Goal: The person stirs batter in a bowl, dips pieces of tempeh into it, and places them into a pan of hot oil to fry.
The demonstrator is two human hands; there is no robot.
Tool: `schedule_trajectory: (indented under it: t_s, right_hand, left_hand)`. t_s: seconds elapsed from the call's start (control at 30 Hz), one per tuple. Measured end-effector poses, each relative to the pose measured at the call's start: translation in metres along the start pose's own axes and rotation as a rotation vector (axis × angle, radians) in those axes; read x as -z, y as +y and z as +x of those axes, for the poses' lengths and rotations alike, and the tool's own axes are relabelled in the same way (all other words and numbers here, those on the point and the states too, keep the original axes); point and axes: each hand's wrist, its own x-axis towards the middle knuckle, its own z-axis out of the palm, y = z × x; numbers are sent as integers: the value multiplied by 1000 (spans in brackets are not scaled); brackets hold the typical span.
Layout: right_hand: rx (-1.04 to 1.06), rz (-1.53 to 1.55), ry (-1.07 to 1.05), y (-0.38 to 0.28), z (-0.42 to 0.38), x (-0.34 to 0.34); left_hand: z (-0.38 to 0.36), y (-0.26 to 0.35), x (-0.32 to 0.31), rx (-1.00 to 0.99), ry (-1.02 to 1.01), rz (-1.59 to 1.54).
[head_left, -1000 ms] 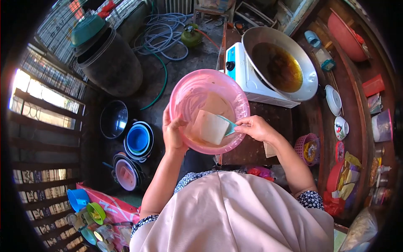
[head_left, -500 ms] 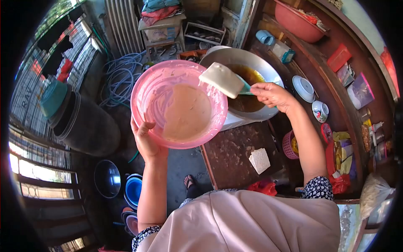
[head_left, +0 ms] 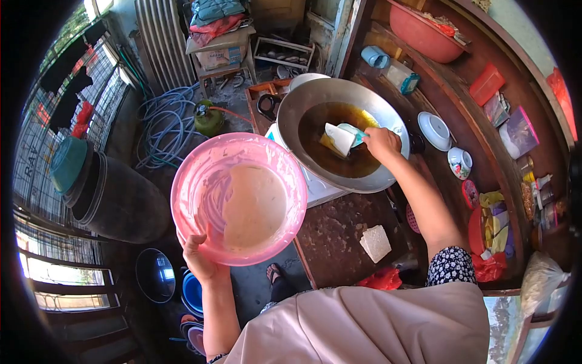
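My left hand grips the near-left rim of a pink basin, which holds pale batter with smears up its sides. My right hand is closed round the handle of a green spatula. On the spatula lies a white, batter-coated slab, tilted at the surface of the brown oil in a large metal wok. The wok stands on a white stove, to the right of the basin.
Two pale slabs lie on the brown table. Shelves on the right carry bowls and a red basin. A green gas cylinder, blue hose and dark barrel stand left.
My right hand has brought the spatula and coated slab from above the basin's edge down into the wok. My left hand and the basin have moved down and left, uncovering more of the wok.
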Motion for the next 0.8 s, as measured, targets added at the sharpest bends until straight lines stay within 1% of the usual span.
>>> schedule_trajectory:
  t_s: [0.03, 0.07, 0.13, 0.17, 0.23, 0.27, 0.33, 0.37, 0.43, 0.47, 0.5, 0.53, 0.57, 0.6, 0.67, 0.73, 0.8]
  right_hand:
    - [29, -125, 56, -4, -1, 1]
    - [32, -127, 54, -2, 0, -1]
    - [125, -255, 157, 2, 2, -4]
    - [126, -257, 158, 6, 1, -3]
    - [83, -164, 258, 5, -12, 15]
    - [20, -73, 178, 4, -22, 30]
    - [116, 152, 178, 22, -34, 34]
    - [112, 152, 173, 27, -42, 32]
    - [181, 728, -196, 22, -80, 42]
    - [257, 786, -341, 15, -100, 42]
    - [296, 792, -412, 8, -120, 33]
    - [392, 737, -401, 1, -138, 19]
    - [432, 725, -413, -9, -159, 15]
    - [448, 724, -381, -18, -178, 5]
    - [574, 723, -303, -23, -199, -29]
    - [590, 809, -198, -19, -208, -34]
    - [390, 869, -147, 6, -204, -39]
  left_hand:
    - [-1, -2, 5, -30, -13, 4]
    - [-2, -4, 10, -59, -26, 8]
    - [-6, -6, 22, -31, -30, -45]
    - [-10, -8, 25, -35, -13, -42]
    - [-17, -14, 29, -36, 5, -39]
    - [-22, -17, 32, -35, 6, -46]
    - [-31, -23, 40, -30, 8, -49]
    - [-36, -28, 44, -31, 13, -47]
    - [-46, -37, 49, -19, 26, -31]
    - [-52, -42, 51, -44, 20, 3]
    - [-58, -47, 53, -64, 12, 39]
    - [-64, -52, 55, -41, 17, 60]
    - [-70, -57, 57, -13, 20, 75]
    - [-75, -62, 59, 12, 22, 85]
    - [-83, -72, 66, 51, 22, 102]
    - [-86, -82, 76, 59, -12, 98]
    - [-93, -89, 80, 61, 4, 119]
